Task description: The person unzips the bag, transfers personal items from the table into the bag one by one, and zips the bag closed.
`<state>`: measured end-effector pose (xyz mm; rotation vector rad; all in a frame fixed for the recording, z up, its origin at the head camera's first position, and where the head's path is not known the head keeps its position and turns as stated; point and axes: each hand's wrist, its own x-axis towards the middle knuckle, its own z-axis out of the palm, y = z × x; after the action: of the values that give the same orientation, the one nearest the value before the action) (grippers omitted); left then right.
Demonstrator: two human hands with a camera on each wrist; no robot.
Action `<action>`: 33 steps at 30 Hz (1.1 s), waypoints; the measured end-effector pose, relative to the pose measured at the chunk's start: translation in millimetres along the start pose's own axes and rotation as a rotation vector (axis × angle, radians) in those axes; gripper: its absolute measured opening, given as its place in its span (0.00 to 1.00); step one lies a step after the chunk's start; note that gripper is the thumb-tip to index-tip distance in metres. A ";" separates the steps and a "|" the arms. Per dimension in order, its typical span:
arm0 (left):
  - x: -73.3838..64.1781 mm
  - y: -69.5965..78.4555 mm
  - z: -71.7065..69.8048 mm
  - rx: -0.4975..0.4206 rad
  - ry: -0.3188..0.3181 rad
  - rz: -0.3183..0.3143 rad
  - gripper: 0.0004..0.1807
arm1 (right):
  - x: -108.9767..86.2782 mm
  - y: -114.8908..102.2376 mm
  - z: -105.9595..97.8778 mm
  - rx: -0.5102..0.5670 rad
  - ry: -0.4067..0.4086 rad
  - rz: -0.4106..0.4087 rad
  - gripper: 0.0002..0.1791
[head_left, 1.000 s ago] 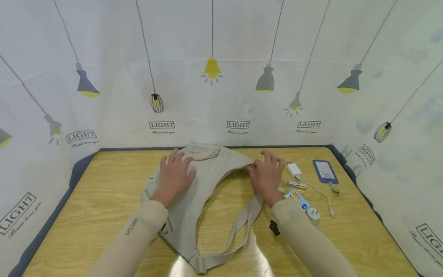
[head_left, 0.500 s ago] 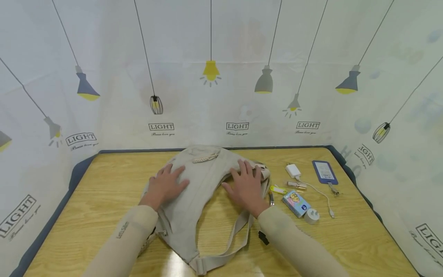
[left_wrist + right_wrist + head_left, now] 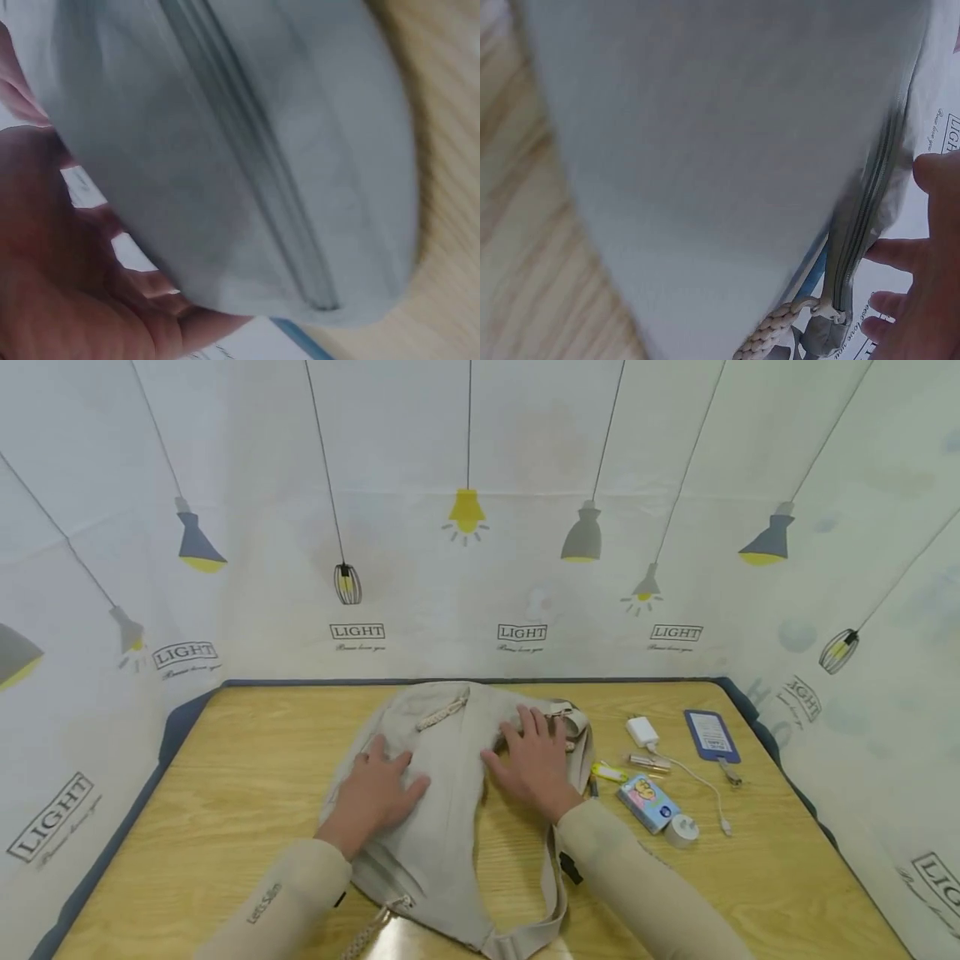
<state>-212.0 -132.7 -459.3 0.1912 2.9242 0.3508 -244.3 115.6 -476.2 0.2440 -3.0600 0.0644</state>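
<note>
A soft, matte beige fabric bag [image 3: 450,793], crescent-shaped and lightly creased, is lying on a yellowish wood-grained table [image 3: 247,760]. A knotted, braided beige cord pull [image 3: 442,716] is hanging from its upper zip, and a flat woven beige strap [image 3: 553,893] is curving below. The person's left hand [image 3: 377,797] and right hand [image 3: 535,764] are both resting on the bag, fingers spread.

The left hand [image 3: 379,795] and right hand [image 3: 536,767] spread their fingers [image 3: 528,727], thumbs [image 3: 494,766] angled inward beside them, forearms [image 3: 645,881] behind.
</note>
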 end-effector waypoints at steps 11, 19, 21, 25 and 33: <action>-30.1 23.7 1.2 0.077 -0.017 0.007 0.36 | 4.2 3.5 3.5 0.029 -0.015 -0.050 0.36; -33.6 26.9 -6.9 0.154 0.039 0.062 0.30 | 4.2 7.4 -1.7 0.054 -0.043 -0.092 0.33; -29.2 26.5 -7.3 0.158 0.089 0.079 0.27 | 3.6 8.9 -5.2 0.068 -0.060 -0.096 0.33; -19.7 27.1 -9.2 0.150 0.228 0.140 0.22 | 3.4 12.4 -9.6 0.081 -0.066 -0.110 0.31; 11.2 30.7 -14.9 0.156 0.362 0.230 0.16 | 7.0 18.5 -12.7 0.067 -0.081 -0.130 0.28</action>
<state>-222.8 -104.7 -439.5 0.5424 3.2967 0.2071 -253.2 133.3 -463.7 0.4599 -3.1161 0.1531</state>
